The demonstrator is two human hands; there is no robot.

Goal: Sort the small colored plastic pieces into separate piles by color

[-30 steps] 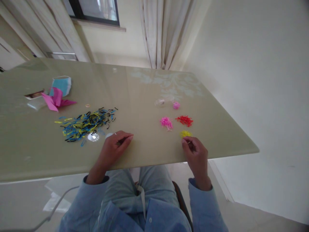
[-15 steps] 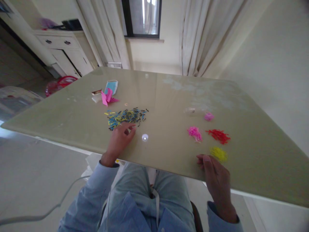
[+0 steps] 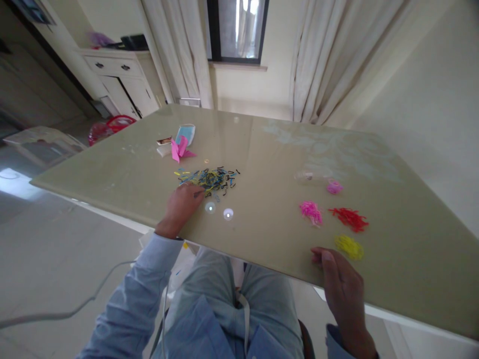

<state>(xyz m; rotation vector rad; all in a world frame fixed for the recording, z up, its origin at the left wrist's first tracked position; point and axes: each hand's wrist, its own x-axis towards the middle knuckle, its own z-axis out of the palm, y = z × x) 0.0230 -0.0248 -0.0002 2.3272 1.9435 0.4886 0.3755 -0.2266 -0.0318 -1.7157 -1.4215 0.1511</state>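
A mixed pile of small blue, yellow and black rubber bands lies left of centre on the table. My left hand reaches to its near left edge, fingers drawn together against the bands; what is between the fingertips is too small to make out. On the right, my right hand rests by the table's front edge with thumb and fingers curled closed, and its contents are hidden. Just beyond it is a yellow heap of bands. A red heap and a pink heap sit farther back.
A pink folded paper piece and a blue face mask lie at the back left of the table. A clear plastic item and a small pink bundle lie behind the coloured heaps. Light spots reflect near the mixed pile.
My left hand has shifted to the pile's left edge, its fingers closer together. My right hand keeps its curled pose near the yellow heap. The camera view has turned slightly left.
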